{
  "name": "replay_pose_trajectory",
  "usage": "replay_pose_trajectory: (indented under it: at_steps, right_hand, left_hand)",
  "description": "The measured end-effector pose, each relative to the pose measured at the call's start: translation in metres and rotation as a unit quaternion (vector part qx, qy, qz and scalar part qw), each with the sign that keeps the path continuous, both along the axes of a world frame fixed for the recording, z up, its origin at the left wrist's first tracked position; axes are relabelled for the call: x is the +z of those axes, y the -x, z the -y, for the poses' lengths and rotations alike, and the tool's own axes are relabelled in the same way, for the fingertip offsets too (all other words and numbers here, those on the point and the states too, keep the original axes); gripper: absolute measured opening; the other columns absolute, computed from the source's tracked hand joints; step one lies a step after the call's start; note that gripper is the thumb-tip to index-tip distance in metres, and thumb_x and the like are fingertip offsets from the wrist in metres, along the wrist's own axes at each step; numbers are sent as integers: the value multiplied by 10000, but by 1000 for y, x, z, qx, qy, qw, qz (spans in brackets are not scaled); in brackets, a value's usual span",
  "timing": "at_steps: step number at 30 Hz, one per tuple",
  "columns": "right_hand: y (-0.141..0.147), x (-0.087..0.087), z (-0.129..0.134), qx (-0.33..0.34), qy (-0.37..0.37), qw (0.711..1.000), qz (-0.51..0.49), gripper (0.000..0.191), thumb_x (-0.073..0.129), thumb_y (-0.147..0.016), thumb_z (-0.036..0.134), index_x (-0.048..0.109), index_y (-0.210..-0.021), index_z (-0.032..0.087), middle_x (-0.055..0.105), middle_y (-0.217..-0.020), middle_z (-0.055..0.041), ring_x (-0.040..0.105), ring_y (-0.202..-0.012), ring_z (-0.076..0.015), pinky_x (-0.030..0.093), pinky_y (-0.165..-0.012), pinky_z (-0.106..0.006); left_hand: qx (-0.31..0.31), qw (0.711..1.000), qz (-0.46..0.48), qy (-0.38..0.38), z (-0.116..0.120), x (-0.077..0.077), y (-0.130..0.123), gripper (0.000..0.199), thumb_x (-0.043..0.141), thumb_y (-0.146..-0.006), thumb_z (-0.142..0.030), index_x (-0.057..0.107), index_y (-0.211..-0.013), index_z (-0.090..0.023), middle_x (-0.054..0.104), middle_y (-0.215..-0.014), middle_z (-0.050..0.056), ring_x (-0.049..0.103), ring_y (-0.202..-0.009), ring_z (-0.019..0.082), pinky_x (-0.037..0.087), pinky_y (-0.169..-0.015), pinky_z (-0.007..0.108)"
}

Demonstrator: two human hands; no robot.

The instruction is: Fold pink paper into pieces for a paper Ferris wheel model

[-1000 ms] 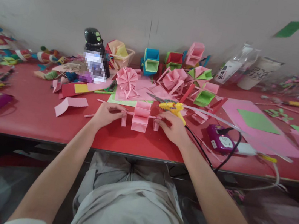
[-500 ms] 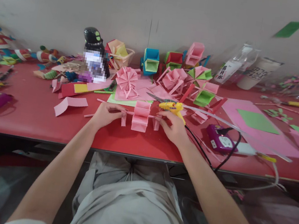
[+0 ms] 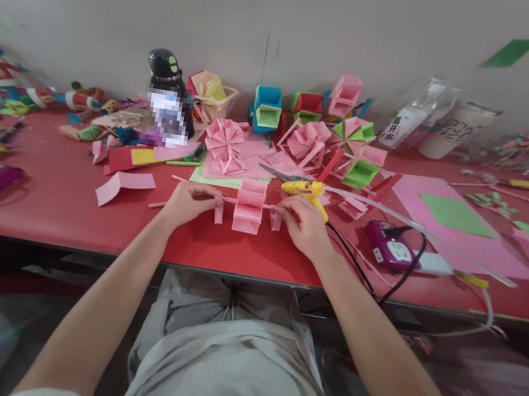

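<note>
A pink folded-paper wheel point(image 3: 249, 206) is held over the front of the red table, a thin pink paper rod running through its middle. My left hand point(image 3: 188, 204) pinches the rod's left end, where a folded pink paper strip point(image 3: 219, 212) hangs down. At the other end my right hand point(image 3: 305, 224) pinches the rod beside a second pink strip point(image 3: 275, 220). The fingertips of both hands partly hide the joints. Just behind my right hand lies a yellow hot glue gun point(image 3: 302, 189).
Behind stand finished paper wheels point(image 3: 226, 141) in several colours, scissors point(image 3: 279, 173) and a black bottle point(image 3: 166, 84). A folded pink paper point(image 3: 125, 185) lies to the left. On the right are a purple power socket point(image 3: 391, 246) with cables and pink sheets point(image 3: 445, 235).
</note>
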State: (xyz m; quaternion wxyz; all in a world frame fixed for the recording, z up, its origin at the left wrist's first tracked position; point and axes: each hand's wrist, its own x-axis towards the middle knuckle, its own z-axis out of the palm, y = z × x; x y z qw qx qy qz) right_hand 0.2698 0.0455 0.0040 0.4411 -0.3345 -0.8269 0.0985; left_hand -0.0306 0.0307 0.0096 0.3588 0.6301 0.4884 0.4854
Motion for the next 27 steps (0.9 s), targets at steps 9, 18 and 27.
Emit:
replay_pose_trajectory:
  at_steps: [9,18,27]
  right_hand:
    - [2,2,1,-4,-5,1000,-4,110,564,-959,198,600,-857,217,690,-868,-51,647,-855,-221,525,-831,-388]
    - [3,2,1,-7,1,1000,-1,124,553,-962,212,601,-848,228,691,-857,-49,644,-842,-224,520,-820,-394]
    - [3,1,0,-9,22,1000,-5,125,549,-968,268,608,-863,236,693,-867,-57,648,-862,-239,526,-836,-423]
  left_hand:
    - [3,1000,-3,-4,1,1,0,287,861,-670,-421,800,-806,-175,793,-885,93,748,-856,263,602,-818,362]
    - [4,1000,-6,-8,2,4,-1,255,851,-678,-401,802,-792,-178,793,-872,91,747,-840,255,602,-807,358]
    - [5,1000,-4,-1,2,7,-3,344,869,-640,-478,796,-783,-173,791,-866,100,744,-840,262,607,-816,371]
